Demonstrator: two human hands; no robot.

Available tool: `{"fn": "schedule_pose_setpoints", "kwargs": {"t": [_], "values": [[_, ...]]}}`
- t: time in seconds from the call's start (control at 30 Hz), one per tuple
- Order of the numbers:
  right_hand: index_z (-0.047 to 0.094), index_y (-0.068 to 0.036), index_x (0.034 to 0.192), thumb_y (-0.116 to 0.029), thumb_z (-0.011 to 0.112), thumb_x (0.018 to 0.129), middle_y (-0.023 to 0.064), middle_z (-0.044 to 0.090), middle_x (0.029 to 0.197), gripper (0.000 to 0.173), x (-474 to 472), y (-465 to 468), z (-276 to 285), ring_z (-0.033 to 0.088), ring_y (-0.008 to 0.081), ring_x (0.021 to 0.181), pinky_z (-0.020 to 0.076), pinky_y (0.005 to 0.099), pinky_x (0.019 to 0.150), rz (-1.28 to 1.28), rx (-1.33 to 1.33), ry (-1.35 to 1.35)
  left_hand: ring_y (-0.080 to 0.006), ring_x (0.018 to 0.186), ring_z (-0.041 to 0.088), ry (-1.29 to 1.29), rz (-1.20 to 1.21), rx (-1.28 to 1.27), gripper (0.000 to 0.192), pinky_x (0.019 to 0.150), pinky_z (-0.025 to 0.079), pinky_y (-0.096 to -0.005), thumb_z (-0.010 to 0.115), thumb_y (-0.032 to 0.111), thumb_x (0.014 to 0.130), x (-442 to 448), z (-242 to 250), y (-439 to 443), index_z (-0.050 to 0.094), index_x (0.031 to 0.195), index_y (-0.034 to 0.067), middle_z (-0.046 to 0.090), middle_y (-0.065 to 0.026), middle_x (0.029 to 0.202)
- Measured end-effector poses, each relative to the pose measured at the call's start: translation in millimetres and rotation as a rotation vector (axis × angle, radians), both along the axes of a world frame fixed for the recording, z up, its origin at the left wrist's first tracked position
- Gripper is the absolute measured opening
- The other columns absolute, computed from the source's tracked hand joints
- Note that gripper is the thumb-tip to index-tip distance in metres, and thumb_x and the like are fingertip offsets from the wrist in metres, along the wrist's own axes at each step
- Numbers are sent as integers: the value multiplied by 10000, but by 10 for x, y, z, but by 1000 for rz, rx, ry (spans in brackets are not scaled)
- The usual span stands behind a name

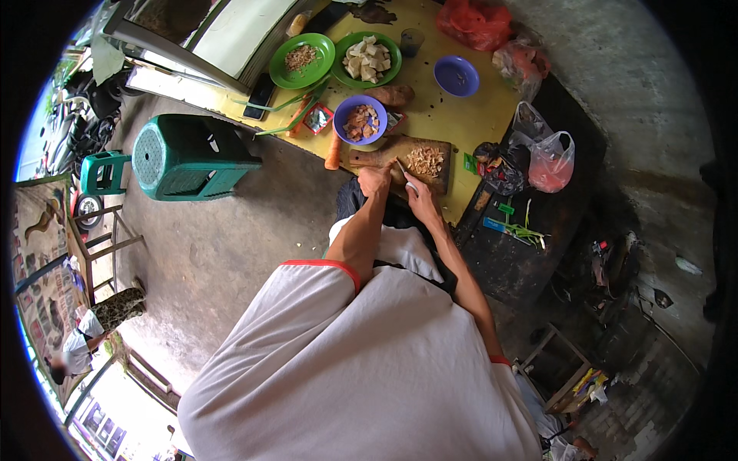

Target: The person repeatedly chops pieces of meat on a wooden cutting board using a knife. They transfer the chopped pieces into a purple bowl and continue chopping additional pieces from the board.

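Observation:
My right hand (422, 200) grips a small knife (402, 167) by its pale handle. The blade points at the fingertips of my left hand (376, 181), which are curled over the near part of a wooden cutting board (369, 157). They seem to pinch a small orange-brown food piece, mostly hidden by the fingers. A heap of finely chopped pale-orange bits (426, 161) lies on the board, right of the blade. Just beyond the board stands a purple bowl (339, 128) of chopped pieces. A carrot (332, 152) lies left of the board, at the table's edge.
Farther back on the yellow table (473, 124) are a green plate (275, 68) of chopped bits, another green plate (346, 78) of pale chunks, a brown tuber (390, 95) and a second purple bowl (456, 91). Plastic bags (550, 164) sit right; a green stool (190, 157) stands left.

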State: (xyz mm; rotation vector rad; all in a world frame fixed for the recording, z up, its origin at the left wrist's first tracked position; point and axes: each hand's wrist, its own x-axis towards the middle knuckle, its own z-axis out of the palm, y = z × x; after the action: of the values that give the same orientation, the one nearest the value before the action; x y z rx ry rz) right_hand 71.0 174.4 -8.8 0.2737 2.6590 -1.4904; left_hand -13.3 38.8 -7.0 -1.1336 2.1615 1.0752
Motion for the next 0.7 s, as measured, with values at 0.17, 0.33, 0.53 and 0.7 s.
{"fn": "schedule_pose_setpoints", "kwargs": {"t": [0.17, 0.33, 0.53, 0.7], "values": [[666, -73, 1245, -81, 621, 912, 262, 667, 1101, 336, -56, -22, 53, 648, 419, 1043, 537, 435, 868, -23, 29, -32, -381, 1026, 697, -44, 107, -21, 861, 870, 560, -440, 902, 629, 541, 26, 69, 23, 721, 1019, -63, 712, -252, 1076], [662, -63, 1249, -84, 613, 914, 245, 667, 1138, 339, -84, -9, 157, 637, 419, 1067, 530, 438, 903, -29, 43, -171, -387, 1029, 693, -7, 60, -4, 862, 886, 554, -448, 908, 612, 546, 4, 31, -25, 711, 1005, -90, 706, -271, 1072], [618, 21, 1289, -34, 572, 947, 236, 664, 1233, 349, -166, 21, 7, 641, 304, 1174, 507, 353, 960, 2, -53, -190, -381, 1035, 693, -39, -4, 56, 851, 885, 552, -436, 901, 615, 557, -21, -53, -77, 714, 1010, -81, 708, -265, 1074], [669, 27, 1198, -47, 592, 929, 232, 690, 1168, 290, -316, 10, 119, 661, 324, 1125, 509, 364, 952, 23, 27, -212, -378, 1053, 687, -36, 8, 60, 820, 896, 546, -436, 899, 596, 569, -18, -125, -79, 720, 1026, -61, 706, -264, 1092]]}}
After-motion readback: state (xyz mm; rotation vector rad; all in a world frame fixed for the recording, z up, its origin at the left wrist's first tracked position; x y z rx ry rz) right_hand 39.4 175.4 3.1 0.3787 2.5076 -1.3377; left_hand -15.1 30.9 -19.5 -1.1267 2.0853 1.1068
